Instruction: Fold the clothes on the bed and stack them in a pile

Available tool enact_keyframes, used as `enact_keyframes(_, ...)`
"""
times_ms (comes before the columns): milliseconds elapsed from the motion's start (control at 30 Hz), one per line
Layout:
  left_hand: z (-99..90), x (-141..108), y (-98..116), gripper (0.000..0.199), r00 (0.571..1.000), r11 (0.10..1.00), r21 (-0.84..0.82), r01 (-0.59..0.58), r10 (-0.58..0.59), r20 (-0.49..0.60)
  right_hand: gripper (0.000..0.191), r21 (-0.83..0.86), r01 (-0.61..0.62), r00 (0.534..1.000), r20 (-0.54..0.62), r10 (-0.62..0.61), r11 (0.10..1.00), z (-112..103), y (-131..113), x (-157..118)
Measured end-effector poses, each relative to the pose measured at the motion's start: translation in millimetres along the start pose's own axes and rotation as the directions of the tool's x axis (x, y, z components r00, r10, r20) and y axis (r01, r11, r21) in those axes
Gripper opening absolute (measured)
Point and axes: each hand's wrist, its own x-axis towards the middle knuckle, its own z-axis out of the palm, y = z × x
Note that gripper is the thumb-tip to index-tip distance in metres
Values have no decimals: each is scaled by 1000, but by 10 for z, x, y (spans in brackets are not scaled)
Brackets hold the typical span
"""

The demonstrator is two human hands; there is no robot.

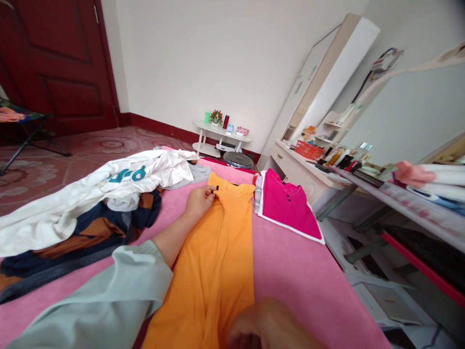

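An orange garment (pixel 232 232) lies lengthwise on the pink bed cover (pixel 290 271), with soft creases down its middle. At its far left corner my left hand (pixel 199 201) is closed on the fabric, beside a small black tag. My right hand (pixel 271 325) is low in the view over the near part of the garment, blurred, its fingers curled and partly cut off by the bottom edge; whether it grips the cloth cannot be made out. To the right lies a folded magenta garment (pixel 286 203) with white edging.
White clothing (pixel 90 189) and a navy and brown garment (pixel 94 232) are heaped on the left. Beyond the bed stands a small white shelf table (pixel 221 133). Along the right are a dresser (pixel 308 169) with bottles and a red basket (pixel 308 149).
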Motion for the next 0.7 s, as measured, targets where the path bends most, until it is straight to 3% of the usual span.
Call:
enact_keyframes(67,12,-16,-23,30,1000,1000,-25,13,-13,-2,13,-121,71,975,-200,-94,990,-236,36,222)
enact_keyframes(100,16,-25,-22,29,1000,999,-35,17,-17,-2,14,-179,109,937,-310,-161,978,-411,70,377)
enact_keyframes(233,14,-63,27,23,1000,998,-63,5,-5,-3,16,-239,184,723,-625,-296,954,-1279,276,1188)
enact_keyframes(267,17,-71,35,23,1000,998,-67,6,-6,4,17,-239,155,660,-697,-281,959,-1471,320,1398)
enact_keyframes(333,33,-82,31,20,1000,998,-68,18,-17,22,22,-231,54,583,-782,-218,971,-1752,362,1775)
enact_keyframes(400,60,-85,2,15,999,998,-61,33,-31,34,25,-243,17,575,-791,-208,970,-1875,340,2076)
enact_keyframes(567,99,-75,-49,12,999,999,-54,-10,11,30,34,-330,-15,649,-721,-242,944,-1777,166,2519)
enact_keyframes(700,70,-88,5,17,996,995,-58,-83,84,6,16,-361,-106,652,-729,-209,927,-1725,46,2694)
